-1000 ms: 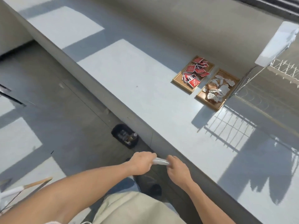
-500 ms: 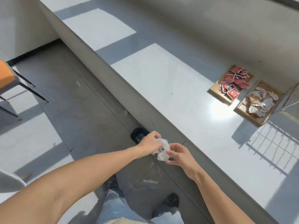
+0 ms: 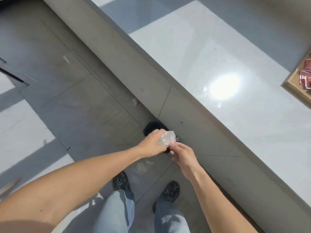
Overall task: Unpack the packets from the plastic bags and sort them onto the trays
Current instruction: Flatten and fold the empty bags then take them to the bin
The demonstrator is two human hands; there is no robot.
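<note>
My left hand (image 3: 152, 145) grips a crumpled clear plastic bag (image 3: 166, 140), held over the floor beside the counter. Just to its right, my right hand (image 3: 182, 154) has its fingers loosely apart, and its fingertips touch the bag's lower edge. Directly below the bag sits a black bin (image 3: 154, 127), partly hidden by my hands. At the far right edge of the frame a corner of a wooden tray (image 3: 293, 85) shows, with red packets (image 3: 306, 79) in it. The second tray is out of view.
The pale counter top (image 3: 218, 68) runs diagonally across the right side, its grey front panel (image 3: 193, 132) next to my hands. My two feet (image 3: 146, 185) stand on the tiled floor. A dark chair leg (image 3: 15, 78) shows at the left.
The view has swung down and left toward the floor, so the trays slid to the right edge. The bag went from stretched between both hands to bunched in my left hand above the bin.
</note>
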